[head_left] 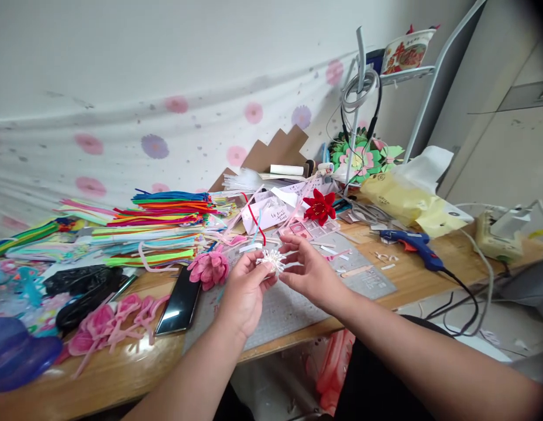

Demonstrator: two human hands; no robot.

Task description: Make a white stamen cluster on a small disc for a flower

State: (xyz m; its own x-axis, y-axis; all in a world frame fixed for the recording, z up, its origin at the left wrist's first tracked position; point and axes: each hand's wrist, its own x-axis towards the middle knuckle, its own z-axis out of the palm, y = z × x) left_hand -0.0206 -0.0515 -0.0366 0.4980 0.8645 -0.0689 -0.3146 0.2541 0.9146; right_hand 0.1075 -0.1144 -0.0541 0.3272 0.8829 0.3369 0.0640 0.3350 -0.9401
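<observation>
Over the grey cutting mat (289, 316), my left hand (249, 280) pinches a small white bundle of flower stamens (272, 260) between thumb and fingers, its tips fanned out. My right hand (310, 272) is at the bundle's right side, fingers curved and apart; whether a fingertip touches the stamens I cannot tell. A pink pipe-cleaner flower (209, 268) lies just left of my left hand. Beyond my right hand sits a red fuzzy flower (319, 207). A bent red pipe cleaner (257, 221) rises behind the stamens.
Stacks of coloured pipe cleaners (161, 219) fill the left back. A black phone (179, 301) and pink fuzzy petals (109, 327) lie at left. On the right are a blue glue gun (414, 244) with its cord, a yellow tissue pack (412, 196) and a power strip (497, 234).
</observation>
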